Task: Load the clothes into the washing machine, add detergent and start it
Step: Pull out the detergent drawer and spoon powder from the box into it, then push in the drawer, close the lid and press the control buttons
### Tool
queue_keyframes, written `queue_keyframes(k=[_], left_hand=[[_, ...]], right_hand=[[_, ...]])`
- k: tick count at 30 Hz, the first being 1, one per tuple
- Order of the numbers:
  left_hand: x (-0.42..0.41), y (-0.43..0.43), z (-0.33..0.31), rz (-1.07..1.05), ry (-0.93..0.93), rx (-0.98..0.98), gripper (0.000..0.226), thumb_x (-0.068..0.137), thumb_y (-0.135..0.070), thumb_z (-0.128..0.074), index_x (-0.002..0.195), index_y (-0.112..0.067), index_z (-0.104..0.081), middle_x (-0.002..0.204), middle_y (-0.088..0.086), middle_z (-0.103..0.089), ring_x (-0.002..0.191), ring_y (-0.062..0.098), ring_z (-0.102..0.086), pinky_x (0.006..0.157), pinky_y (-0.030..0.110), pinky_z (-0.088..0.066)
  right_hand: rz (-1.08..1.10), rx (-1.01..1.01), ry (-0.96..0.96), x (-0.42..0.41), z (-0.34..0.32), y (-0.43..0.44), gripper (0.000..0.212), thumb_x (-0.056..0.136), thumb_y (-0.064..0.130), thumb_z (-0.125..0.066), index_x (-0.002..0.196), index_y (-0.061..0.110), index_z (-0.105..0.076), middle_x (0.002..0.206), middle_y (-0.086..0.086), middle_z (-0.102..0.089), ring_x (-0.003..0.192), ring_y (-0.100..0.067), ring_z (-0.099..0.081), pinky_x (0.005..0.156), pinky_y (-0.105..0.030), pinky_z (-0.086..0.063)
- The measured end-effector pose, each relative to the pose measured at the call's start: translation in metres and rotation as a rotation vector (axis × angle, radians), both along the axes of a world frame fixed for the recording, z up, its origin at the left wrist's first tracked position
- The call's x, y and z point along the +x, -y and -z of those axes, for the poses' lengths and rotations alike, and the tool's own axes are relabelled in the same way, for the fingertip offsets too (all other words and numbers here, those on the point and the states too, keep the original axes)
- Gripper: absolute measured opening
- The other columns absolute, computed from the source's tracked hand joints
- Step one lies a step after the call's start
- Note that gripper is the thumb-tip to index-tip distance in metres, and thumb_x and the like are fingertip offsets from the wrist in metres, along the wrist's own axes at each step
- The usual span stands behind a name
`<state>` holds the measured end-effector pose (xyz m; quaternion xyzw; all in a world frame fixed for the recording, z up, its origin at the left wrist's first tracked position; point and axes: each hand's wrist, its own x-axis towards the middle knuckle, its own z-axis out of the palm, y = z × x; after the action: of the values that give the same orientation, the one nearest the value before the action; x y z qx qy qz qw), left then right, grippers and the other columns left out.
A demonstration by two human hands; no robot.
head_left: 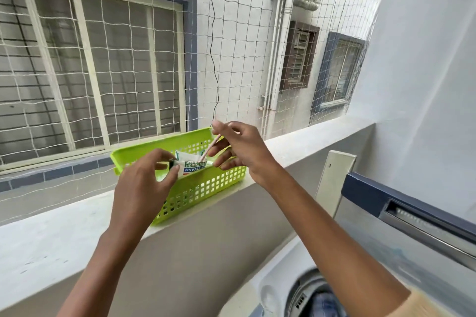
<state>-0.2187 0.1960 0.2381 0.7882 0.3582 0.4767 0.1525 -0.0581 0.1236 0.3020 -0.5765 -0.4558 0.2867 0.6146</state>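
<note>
A lime-green plastic basket (206, 188) stands on the balcony ledge. A white and green detergent packet (192, 164) sticks out of it. My left hand (144, 177) pinches the packet's near end. Just right of it, my right hand (239, 149) holds a thin pink stick-like thing (210, 148) over the basket; what that thing is I cannot tell. At the bottom right the top-loading washing machine (283, 273) is open, with blue clothes (324, 304) in its drum. Its raised lid (412, 216) stands to the right.
The grey ledge (64, 234) runs from the lower left to the right. A rope net (231, 59) closes the opening above it. A cream panel (334, 183) leans on the wall behind the machine. The white side wall (425, 72) is at the right.
</note>
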Motion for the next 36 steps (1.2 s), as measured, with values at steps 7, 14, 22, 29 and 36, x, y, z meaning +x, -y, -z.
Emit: queue_keyframes(k=[7,14,22,29,36], left_hand=[[0.009,0.008,-0.007,-0.092,0.064,0.282,0.037,0.082,-0.029,-0.053,0.117,-0.016,-0.055,0.12,0.01,-0.061,0.112,0.033,-0.055,0.095,0.046,-0.038],[0.087,0.077,0.027,0.52,0.162,0.327,0.017,0.088,-0.019,-0.046,0.1,-0.021,-0.058,0.099,0.002,-0.067,0.094,0.018,-0.058,0.085,0.032,-0.043],[0.231,0.146,0.182,0.911,-0.764,0.059,0.042,0.084,-0.032,-0.054,0.125,-0.027,-0.053,0.131,-0.005,-0.054,0.119,0.02,-0.052,0.097,0.032,-0.04],[0.302,0.197,0.237,0.835,-1.135,0.255,0.069,0.084,-0.033,-0.057,0.143,-0.019,-0.025,0.151,0.006,-0.025,0.136,0.029,-0.029,0.108,0.046,-0.027],[0.333,0.211,0.258,0.793,-1.058,0.328,0.082,0.06,-0.04,-0.08,0.132,-0.022,-0.046,0.134,0.004,-0.048,0.122,0.028,-0.049,0.098,0.05,-0.039]], right_hand=[[-0.05,-0.03,-0.064,0.014,0.018,0.024,0.022,0.09,0.025,-0.059,0.109,0.015,-0.052,0.072,-0.009,-0.064,0.048,-0.02,-0.06,0.047,-0.025,-0.048],[0.136,-0.273,-0.056,0.073,0.106,0.113,0.008,0.091,0.012,-0.056,0.096,0.008,-0.06,0.074,-0.007,-0.065,0.053,-0.019,-0.06,0.047,-0.023,-0.049],[0.853,-0.858,0.304,0.153,0.275,0.26,0.038,0.078,0.008,-0.061,0.116,0.009,-0.06,0.124,-0.012,-0.058,0.119,-0.028,-0.052,0.098,-0.028,-0.038],[0.792,-1.232,0.599,0.169,0.312,0.33,0.083,0.078,0.038,-0.062,0.146,0.017,-0.019,0.155,-0.009,-0.013,0.143,-0.028,-0.014,0.114,-0.036,-0.018],[0.909,-1.267,0.814,0.195,0.327,0.347,0.077,0.019,0.047,-0.089,0.086,0.017,-0.067,0.093,-0.005,-0.062,0.079,-0.024,-0.065,0.063,-0.032,-0.054]])
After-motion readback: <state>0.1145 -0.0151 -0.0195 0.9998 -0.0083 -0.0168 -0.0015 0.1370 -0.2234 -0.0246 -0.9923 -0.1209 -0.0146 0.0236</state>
